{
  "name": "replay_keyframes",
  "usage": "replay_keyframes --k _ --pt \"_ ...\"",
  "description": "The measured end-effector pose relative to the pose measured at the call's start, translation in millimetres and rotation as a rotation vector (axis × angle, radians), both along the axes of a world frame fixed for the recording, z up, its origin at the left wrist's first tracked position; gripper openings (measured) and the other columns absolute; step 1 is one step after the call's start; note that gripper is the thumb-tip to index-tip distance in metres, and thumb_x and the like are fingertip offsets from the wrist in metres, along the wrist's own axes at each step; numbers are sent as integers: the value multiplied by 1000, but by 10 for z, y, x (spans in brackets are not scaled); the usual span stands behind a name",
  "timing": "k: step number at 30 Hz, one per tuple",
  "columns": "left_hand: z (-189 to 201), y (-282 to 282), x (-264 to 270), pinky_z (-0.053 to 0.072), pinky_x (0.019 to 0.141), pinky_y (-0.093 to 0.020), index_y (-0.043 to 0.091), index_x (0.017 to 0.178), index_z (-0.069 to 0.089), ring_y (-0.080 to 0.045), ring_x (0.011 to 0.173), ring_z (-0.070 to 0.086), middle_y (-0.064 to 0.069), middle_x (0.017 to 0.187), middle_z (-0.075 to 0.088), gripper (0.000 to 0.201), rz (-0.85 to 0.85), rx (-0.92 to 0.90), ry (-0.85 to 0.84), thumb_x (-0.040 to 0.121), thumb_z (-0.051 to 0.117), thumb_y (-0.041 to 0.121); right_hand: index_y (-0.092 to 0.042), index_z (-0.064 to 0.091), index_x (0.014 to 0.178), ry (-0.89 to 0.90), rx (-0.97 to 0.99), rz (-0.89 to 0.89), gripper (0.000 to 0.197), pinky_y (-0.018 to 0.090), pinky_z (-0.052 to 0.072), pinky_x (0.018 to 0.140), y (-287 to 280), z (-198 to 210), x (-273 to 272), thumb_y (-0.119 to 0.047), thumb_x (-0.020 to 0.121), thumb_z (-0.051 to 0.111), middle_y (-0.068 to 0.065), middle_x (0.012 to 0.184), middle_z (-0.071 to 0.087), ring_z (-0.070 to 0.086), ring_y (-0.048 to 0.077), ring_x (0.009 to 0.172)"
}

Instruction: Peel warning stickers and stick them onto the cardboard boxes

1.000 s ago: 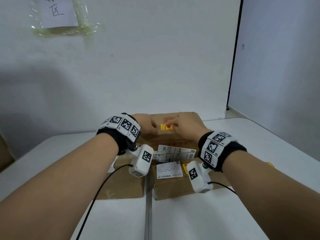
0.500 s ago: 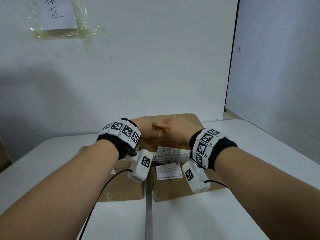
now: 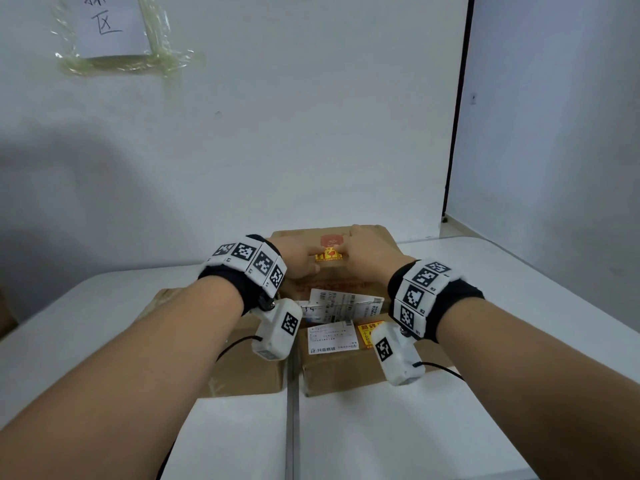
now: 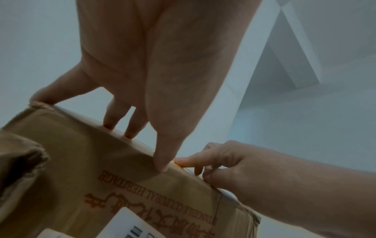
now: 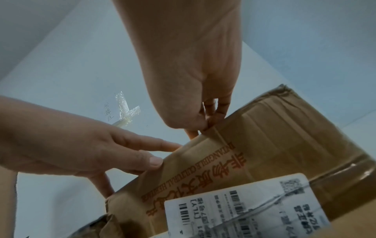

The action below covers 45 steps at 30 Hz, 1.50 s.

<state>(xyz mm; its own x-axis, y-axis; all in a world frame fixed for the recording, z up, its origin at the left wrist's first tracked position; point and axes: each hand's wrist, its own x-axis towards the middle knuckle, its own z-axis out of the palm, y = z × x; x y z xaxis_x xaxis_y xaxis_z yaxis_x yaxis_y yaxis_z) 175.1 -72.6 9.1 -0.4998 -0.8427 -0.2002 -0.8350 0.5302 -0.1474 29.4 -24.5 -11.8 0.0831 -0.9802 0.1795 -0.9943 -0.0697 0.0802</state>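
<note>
A yellow and red warning sticker (image 3: 328, 257) lies flat on top of the tall cardboard box (image 3: 374, 237) at the back of the table. Both hands rest on that top, one on each side of the sticker. My left hand (image 3: 306, 254) presses down with straight fingers, its thumb (image 4: 162, 159) at the box's front top edge. My right hand (image 3: 351, 249) touches the sticker's right end with its index finger (image 4: 189, 161) stretched out. The tall box (image 5: 274, 136) carries orange print and a white shipping label (image 5: 244, 207) on its front face.
Two lower cardboard boxes stand in front: one at left (image 3: 242, 372), one at right (image 3: 346, 375) with a white label (image 3: 332, 337) and its own yellow warning sticker (image 3: 370, 332). The white table (image 3: 485, 427) meets a white wall behind. Cables hang from both wrist cameras.
Half a second ago the hands were bunched together over the sticker. Now they sit slightly apart and the sticker shows flat on the box top.
</note>
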Motion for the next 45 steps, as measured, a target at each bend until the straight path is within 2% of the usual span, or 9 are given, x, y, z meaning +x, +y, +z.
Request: replay_keyframes --k 9,17,24,29,32,35,39,42,45 --pt "14 88 222 38 96 -28 36 148 32 -22 118 52 -6 139 54 50 -75 -13 99 101 41 22 -26 64 119 -107 79 36 36 40 43 94 159 -8 23 -15 91 44 7 104 39 43 27 114" --pt "58 207 218 32 85 -22 32 140 49 -16 105 51 -1 131 60 42 -95 -5 161 101 42 19 -45 39 142 -101 51 78 56 38 37 101 253 -73 66 -14 96 43 11 132 39 37 29 124" --pt "14 218 132 39 94 -28 19 121 68 -22 116 55 -2 127 64 34 -10 -86 272 98 43 17 -9 71 98 -256 -2 10 29 39 50 88 175 -95 -11 -5 88 44 6 112 52 57 26 97" --pt "-24 291 152 44 88 -26 14 115 71 -23 112 58 -5 124 65 32 57 -109 347 96 45 17 -11 71 98 -370 -53 -8 28 40 55 86 131 -177 -88 -9 87 45 6 112 66 63 23 96" --pt "14 360 121 47 90 -30 14 116 70 -26 110 61 -9 123 66 33 66 -168 477 96 44 16 -12 74 105 -617 -179 38 30 27 50 88 208 -188 -211 -9 93 46 -2 112 68 60 12 95" --pt "67 363 -8 49 96 -33 16 115 70 -24 110 62 -6 124 67 32 48 -265 698 96 45 14 -13 75 103 -903 -409 -78 33 17 46 73 360 -145 -532 -5 91 45 1 109 71 59 9 80" --pt "97 464 -415 50 93 -32 24 109 71 -22 101 65 4 118 68 32 -13 -177 872 96 44 16 -20 71 86 -1103 -407 -338 29 39 52 95 521 -322 -1202 -5 86 46 7 111 71 63 24 106" --pt "21 543 -795 50 81 -25 22 112 71 -20 85 64 1 124 66 34 -117 -122 862 95 44 12 -24 64 78 -1095 -343 -559 22 46 53 93 668 -592 -1716 -7 84 50 12 113 68 63 31 105" --pt "-92 611 -1097 50 84 -28 29 115 69 -17 94 64 2 124 66 34 -219 -156 731 96 43 19 -5 69 98 -923 -206 -742 20 34 53 84 799 -839 -2116 -7 87 52 15 111 67 62 34 106"
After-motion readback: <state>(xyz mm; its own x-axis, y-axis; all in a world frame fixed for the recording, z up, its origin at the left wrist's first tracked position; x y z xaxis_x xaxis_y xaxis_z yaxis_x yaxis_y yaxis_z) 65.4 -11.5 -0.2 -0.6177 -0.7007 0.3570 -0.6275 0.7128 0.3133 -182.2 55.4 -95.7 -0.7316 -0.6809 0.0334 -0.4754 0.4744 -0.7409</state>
